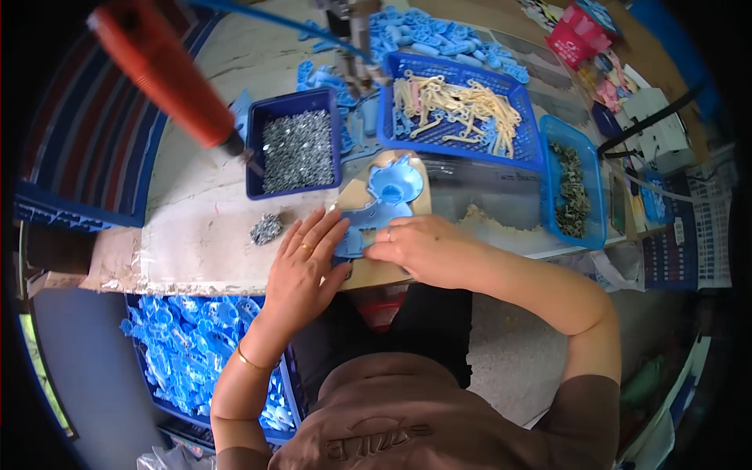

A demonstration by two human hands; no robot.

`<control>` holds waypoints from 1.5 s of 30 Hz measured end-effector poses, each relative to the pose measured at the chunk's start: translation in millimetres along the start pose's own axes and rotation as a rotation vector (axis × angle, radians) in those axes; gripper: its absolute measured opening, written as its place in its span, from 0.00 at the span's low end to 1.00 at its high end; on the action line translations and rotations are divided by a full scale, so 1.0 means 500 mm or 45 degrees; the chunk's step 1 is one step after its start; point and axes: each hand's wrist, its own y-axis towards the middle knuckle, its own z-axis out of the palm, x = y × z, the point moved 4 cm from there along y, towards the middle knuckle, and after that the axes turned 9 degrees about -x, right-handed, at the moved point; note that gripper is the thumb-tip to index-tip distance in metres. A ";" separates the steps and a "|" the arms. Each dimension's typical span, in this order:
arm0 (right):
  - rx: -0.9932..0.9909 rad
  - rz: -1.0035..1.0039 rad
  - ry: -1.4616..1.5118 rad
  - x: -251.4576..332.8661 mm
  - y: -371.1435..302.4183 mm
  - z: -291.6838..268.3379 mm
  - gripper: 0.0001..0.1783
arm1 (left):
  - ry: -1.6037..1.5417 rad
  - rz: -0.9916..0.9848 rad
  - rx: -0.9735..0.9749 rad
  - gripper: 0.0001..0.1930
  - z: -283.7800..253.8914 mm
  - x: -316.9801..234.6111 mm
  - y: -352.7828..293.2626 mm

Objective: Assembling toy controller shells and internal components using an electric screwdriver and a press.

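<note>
A light-blue moulded plastic part with a round cup at its far end lies on a tan wooden block at the table's front edge. My left hand rests against its left side, fingers stretched out and thumb apart. From the right, my right hand has its fingers bent and pressed onto the near end of the part; the fingertips are partly hidden. Left of my left hand is a small heap of metal screws. Behind it stands a dark-blue bin full of similar small metal pieces.
An orange-red power screwdriver hangs at the upper left. A blue basket holds cream plastic pieces; a light-blue tray holds small metal parts. Blue pieces pile at the back. A crate of blue parts stands below left.
</note>
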 end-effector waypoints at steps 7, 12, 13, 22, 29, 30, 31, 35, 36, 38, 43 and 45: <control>-0.515 0.602 0.122 -0.220 -0.021 -0.156 0.09 | 0.089 -0.039 0.040 0.26 0.000 -0.007 -0.006; -0.253 1.000 -0.527 -0.415 -0.131 -0.210 0.07 | 0.090 -0.041 0.040 0.25 -0.004 -0.015 0.003; -0.253 1.008 -0.531 -0.432 -0.137 -0.205 0.07 | 0.078 -0.045 0.046 0.24 -0.005 -0.016 0.004; -0.033 0.825 -0.398 -0.426 -0.095 -0.152 0.06 | 0.072 -0.084 0.070 0.22 -0.007 -0.018 0.010; -0.466 0.643 -0.582 -0.378 -0.120 -0.232 0.06 | 0.141 -0.044 0.096 0.23 -0.017 -0.032 0.020; -0.468 0.658 -0.592 -0.361 -0.126 -0.253 0.06 | 0.087 -0.047 0.065 0.23 -0.019 -0.039 0.028; -0.617 0.708 -0.461 -0.344 -0.135 -0.274 0.06 | 0.038 -0.055 0.037 0.23 -0.021 -0.045 0.037; -0.777 0.708 0.436 -0.227 -0.137 -0.277 0.08 | -0.219 0.035 -0.099 0.24 -0.024 -0.099 0.091; -0.700 0.645 0.530 -0.191 -0.132 -0.260 0.08 | -0.234 0.053 -0.095 0.24 -0.016 -0.112 0.105; -0.620 0.331 0.536 -0.122 -0.125 -0.216 0.08 | -0.372 0.054 -0.133 0.24 0.002 -0.138 0.137; -0.682 0.083 0.477 -0.059 -0.147 -0.173 0.13 | -0.655 -0.165 0.083 0.10 0.068 -0.147 0.156; -0.539 0.639 0.859 -0.133 -0.190 -0.199 0.12 | -0.644 -0.196 0.040 0.09 0.064 -0.135 0.150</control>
